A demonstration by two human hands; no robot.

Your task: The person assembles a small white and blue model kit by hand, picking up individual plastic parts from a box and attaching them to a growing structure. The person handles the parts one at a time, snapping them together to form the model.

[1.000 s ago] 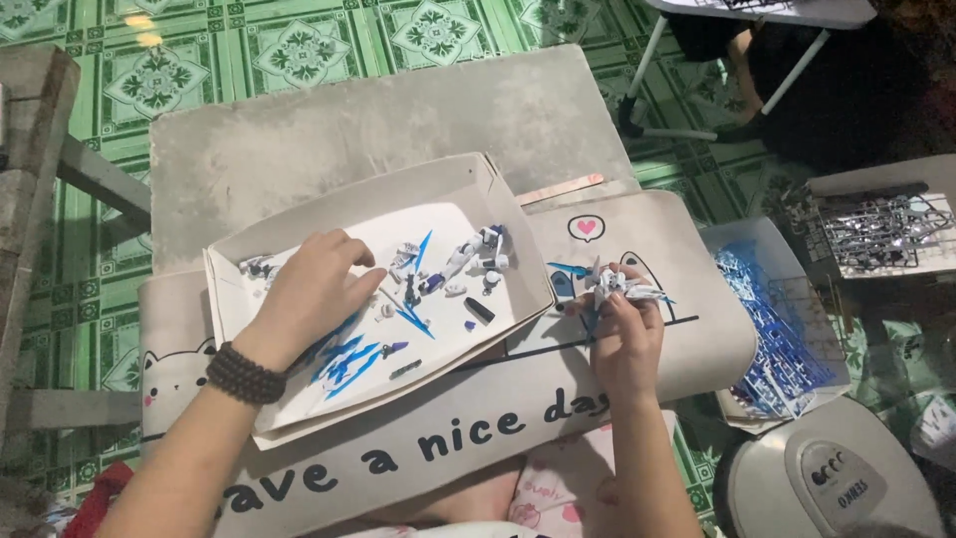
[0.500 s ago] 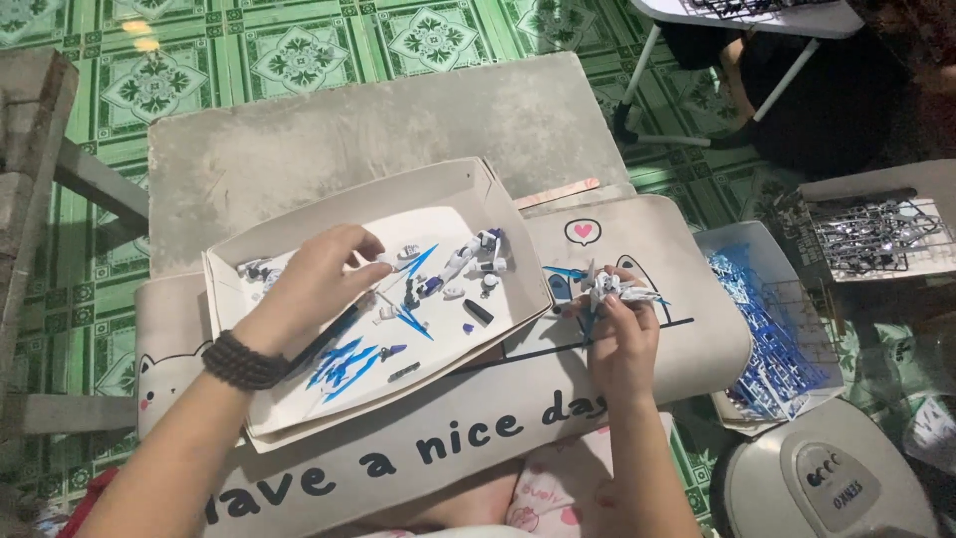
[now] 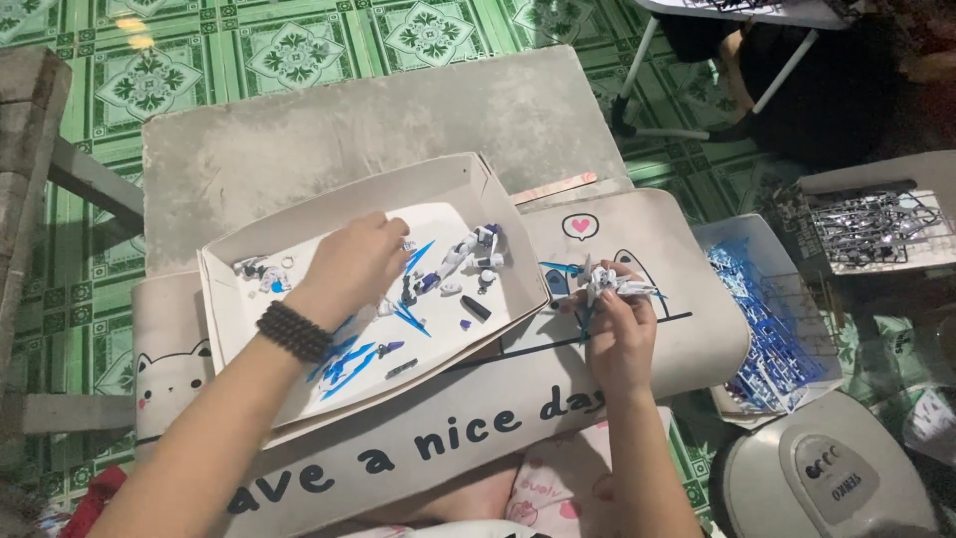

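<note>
Head view looked straight down on your lap surface (image 3: 418, 453), a cream cushioned board with a cartoon cat face at its left end, dark lettering along its near edge and a small heart bubble toward the right. Your left hand (image 3: 351, 261) reached into the shallow cream tray (image 3: 453, 174) that sat tilted across the board; its fingers were curled down over the loose parts on the tray floor, and you could not tell from this angle whether they had pinched anything. A dark bead bracelet (image 3: 292, 331) circled that wrist. Around the hand lay thin blue blade pieces (image 3: 344, 359), a white and purple limb assembly (image 3: 463, 249) just right of the fingertips, and a few small grey bits (image 3: 254, 269) at the tray's far left corner.

Your right hand (image 3: 617, 324) was closed around the small white and blue model figure (image 3: 607, 286), held upright over the right part of the board, just beside the tray's right edge.

Right of the board, a white tray of blue part frames (image 3: 762, 319) sat on the floor, with grey part frames (image 3: 876, 227) on another box farther right. A round grey fan base (image 3: 827, 473) stood at the near right. Beyond the tray lay a grey mat (image 3: 349, 130) on green patterned floor tiles (image 3: 269, 50).
</note>
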